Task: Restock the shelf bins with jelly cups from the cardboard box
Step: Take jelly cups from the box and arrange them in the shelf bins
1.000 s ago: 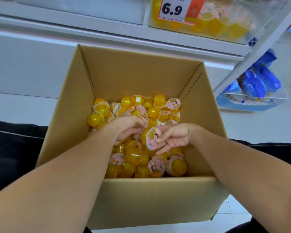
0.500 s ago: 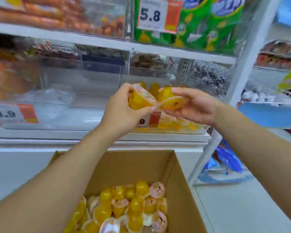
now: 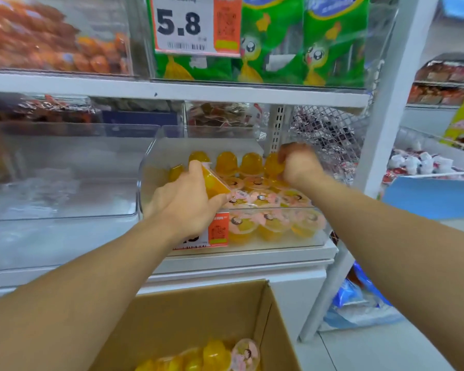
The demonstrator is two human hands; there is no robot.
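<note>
A clear shelf bin (image 3: 316, 232) holds several yellow jelly cups with pink lids. My left hand (image 3: 188, 204) is over the bin's left front and grips a yellow jelly cup (image 3: 214, 183), tilted with its lid facing right. My right hand (image 3: 296, 164) reaches to the bin's back right, its fingers curled round another yellow jelly cup (image 3: 272, 164) beside the back row. The open cardboard box (image 3: 188, 314) sits below on the floor, with more jelly cups (image 3: 212, 356) showing at the bottom edge.
An empty clear bin (image 3: 65, 210) stands left of the jelly bin. The shelf above (image 3: 172, 89) carries green snack bags (image 3: 300, 44) and a 5.8 price tag (image 3: 184, 25). A white shelf post (image 3: 381, 145) rises at the right, with blue packs (image 3: 359, 295) on the floor behind it.
Both hands left the box with jelly cups, rose to the shelf and now reach down into the bin. The view has tilted up from the box to the shelves.
</note>
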